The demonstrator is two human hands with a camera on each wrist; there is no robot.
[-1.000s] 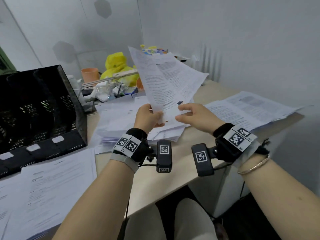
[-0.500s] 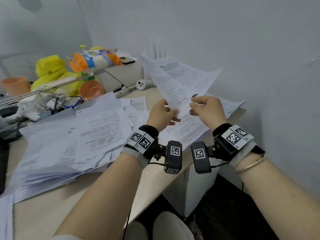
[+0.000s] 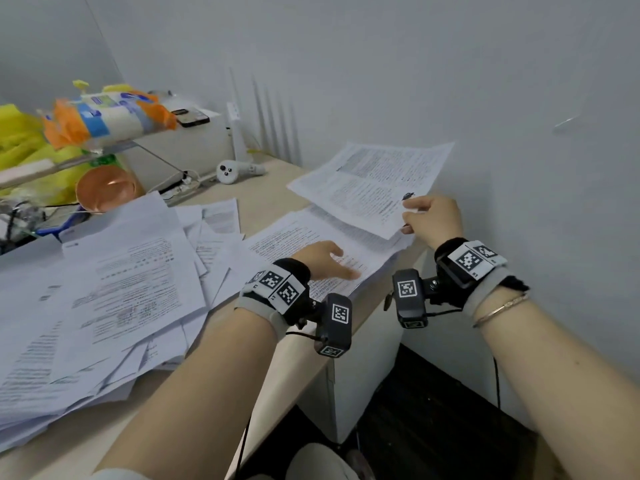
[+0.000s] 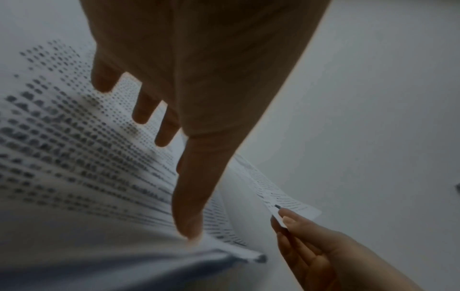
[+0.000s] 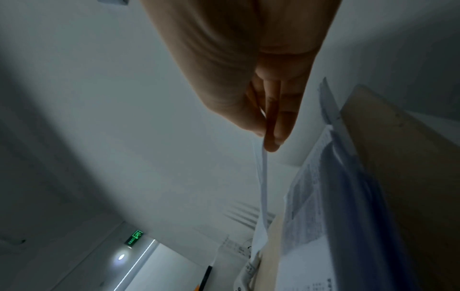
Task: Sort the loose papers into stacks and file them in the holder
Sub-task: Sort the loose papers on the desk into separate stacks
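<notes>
Our right hand (image 3: 430,219) pinches a sheet (image 3: 372,183), print blurred unreadable; our left hand (image 3: 322,259) lies flat on the stack (image 3: 367,251) beneath it.

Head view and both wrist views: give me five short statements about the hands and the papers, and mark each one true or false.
1. The right hand pinches a printed sheet by its corner. True.
2. The left hand also grips that sheet. False: it lies with straight fingers on the stack by the table's edge, apart from the sheet.
3. The held sheet hangs over that stack, near the wall. True.
4. The messy pile of papers lies to the right of the stack. False: it lies to its left.
5. The sheet lies flat on the stack. False: its near corner is lifted in the right hand's grip.
</notes>
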